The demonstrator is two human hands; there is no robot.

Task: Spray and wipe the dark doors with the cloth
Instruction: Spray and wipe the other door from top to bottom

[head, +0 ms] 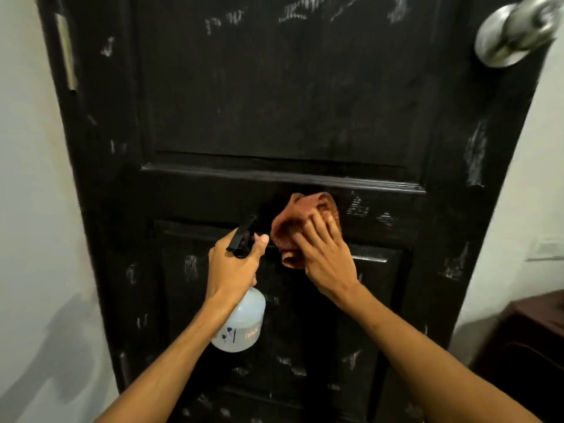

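A dark panelled door (pixel 274 102) with pale scuffs and smears fills the view. My left hand (pixel 233 264) grips the black trigger head of a clear spray bottle (pixel 241 325), whose body hangs below my wrist in front of the lower panel. My right hand (pixel 325 254) presses a crumpled rust-brown cloth (pixel 302 215) flat against the door's middle rail, fingers spread over it. The nozzle points up toward the door just left of the cloth.
A round metal door knob (pixel 515 35) sticks out at the top right. Pale walls (pixel 27 209) flank the door on both sides. A dark wooden piece of furniture (pixel 531 346) stands at the lower right, and a wall switch plate (pixel 546 248) sits above it.
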